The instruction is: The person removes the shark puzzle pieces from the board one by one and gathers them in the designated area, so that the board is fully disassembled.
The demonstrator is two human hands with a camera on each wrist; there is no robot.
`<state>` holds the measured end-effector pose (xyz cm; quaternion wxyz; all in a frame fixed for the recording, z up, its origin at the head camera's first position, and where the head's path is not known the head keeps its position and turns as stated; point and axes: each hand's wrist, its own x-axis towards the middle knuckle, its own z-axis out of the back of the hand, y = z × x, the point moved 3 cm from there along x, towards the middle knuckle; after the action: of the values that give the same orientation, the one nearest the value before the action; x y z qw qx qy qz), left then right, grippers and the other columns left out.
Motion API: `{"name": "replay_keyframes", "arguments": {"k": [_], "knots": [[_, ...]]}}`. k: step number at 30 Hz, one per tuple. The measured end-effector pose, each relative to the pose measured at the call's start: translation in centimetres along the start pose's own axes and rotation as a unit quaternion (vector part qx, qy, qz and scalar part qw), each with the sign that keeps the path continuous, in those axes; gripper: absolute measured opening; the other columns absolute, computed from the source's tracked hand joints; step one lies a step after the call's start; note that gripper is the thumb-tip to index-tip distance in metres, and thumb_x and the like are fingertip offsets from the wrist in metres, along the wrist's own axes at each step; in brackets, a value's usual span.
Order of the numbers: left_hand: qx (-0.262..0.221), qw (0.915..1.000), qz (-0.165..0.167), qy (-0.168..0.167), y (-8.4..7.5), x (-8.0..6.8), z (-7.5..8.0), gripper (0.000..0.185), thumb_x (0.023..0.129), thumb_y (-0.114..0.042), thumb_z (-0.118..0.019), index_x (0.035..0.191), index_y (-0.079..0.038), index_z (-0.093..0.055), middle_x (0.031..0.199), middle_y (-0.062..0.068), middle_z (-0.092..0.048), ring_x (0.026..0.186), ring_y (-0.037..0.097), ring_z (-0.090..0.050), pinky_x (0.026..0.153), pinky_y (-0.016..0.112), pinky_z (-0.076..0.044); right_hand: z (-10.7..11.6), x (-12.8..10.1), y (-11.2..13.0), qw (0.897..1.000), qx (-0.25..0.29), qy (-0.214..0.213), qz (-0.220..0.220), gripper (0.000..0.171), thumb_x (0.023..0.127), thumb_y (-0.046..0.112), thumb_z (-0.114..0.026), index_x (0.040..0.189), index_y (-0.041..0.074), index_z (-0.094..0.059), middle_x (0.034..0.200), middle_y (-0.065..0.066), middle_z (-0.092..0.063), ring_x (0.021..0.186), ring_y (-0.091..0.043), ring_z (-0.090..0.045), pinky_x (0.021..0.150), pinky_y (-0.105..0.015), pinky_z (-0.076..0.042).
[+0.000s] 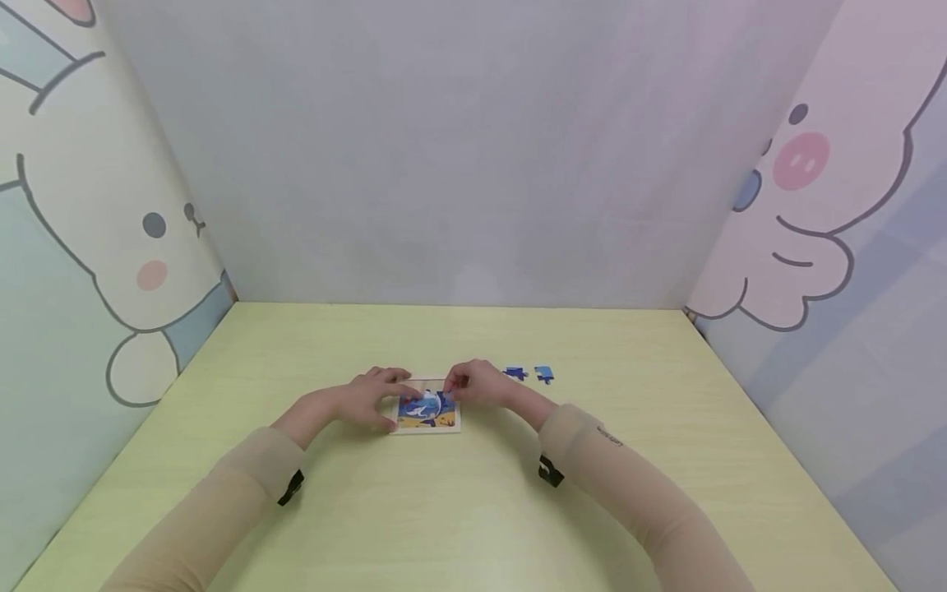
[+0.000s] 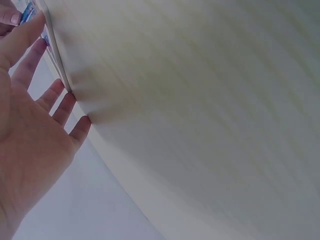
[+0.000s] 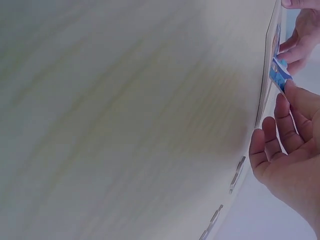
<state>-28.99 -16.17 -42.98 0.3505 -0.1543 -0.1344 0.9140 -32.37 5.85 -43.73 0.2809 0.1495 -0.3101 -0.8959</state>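
Note:
A small jigsaw puzzle board (image 1: 425, 432) with a light rim lies on the table, its picture showing a blue and white sea animal above yellow sand. Spread over the board's left side is my left hand (image 1: 366, 400), whose fingertips touch the rim and the picture. In the left wrist view, the fingers (image 2: 65, 107) are stretched out along the board's edge. My right hand (image 1: 481, 384) pinches a blue puzzle piece (image 3: 280, 75) between thumb and index finger, tilted over the board's right part. Whether that piece touches the board is unclear.
Two loose blue puzzle pieces, one darker (image 1: 515, 373) and one lighter (image 1: 544, 374), lie right of the board beyond my right wrist. The pale yellow table (image 1: 473, 510) meets a grey back wall (image 1: 459, 164) and side walls with cartoon animals.

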Motion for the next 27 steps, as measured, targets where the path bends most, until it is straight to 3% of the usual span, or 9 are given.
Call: {"name": "replay_keyframes", "arguments": {"k": [13,24,27], "knots": [[-0.011,0.9998,0.013,0.010,-0.01,-0.04,-0.08,0.061,0.083,-0.028,-0.069,0.139,-0.028,-0.047,0.153,0.012,-0.025,0.137,0.040,-0.022,0.104,0.065,-0.022,0.40,-0.72,0.58,0.999,-0.009,-0.010,0.037,0.005,0.088,0.013,-0.067,0.091,0.017,-0.068,0.084,0.008,-0.063,0.078,-0.009,-0.054,0.071,-0.022,-0.046],[-0.028,0.9995,0.014,0.009,-0.43,-0.37,-0.06,0.061,0.085,-0.024,-0.068,0.141,-0.027,-0.044,0.154,0.014,-0.021,0.139,0.043,-0.018,0.104,0.067,-0.022,0.17,-0.60,0.34,0.999,-0.009,-0.025,0.026,0.004,0.087,0.014,-0.068,0.090,0.017,-0.067,0.081,0.007,-0.061,0.076,-0.010,-0.052,0.069,-0.022,-0.045],[-0.017,0.9998,-0.004,-0.008,-0.53,-0.45,-0.24,0.059,0.085,-0.020,-0.068,0.140,-0.026,-0.045,0.154,0.014,-0.023,0.138,0.042,-0.019,0.104,0.066,-0.022,0.07,-0.49,0.38,0.999,-0.011,-0.029,0.022,0.005,0.087,0.014,-0.068,0.090,0.016,-0.067,0.081,0.006,-0.062,0.075,-0.010,-0.052,0.069,-0.022,-0.045]]}}
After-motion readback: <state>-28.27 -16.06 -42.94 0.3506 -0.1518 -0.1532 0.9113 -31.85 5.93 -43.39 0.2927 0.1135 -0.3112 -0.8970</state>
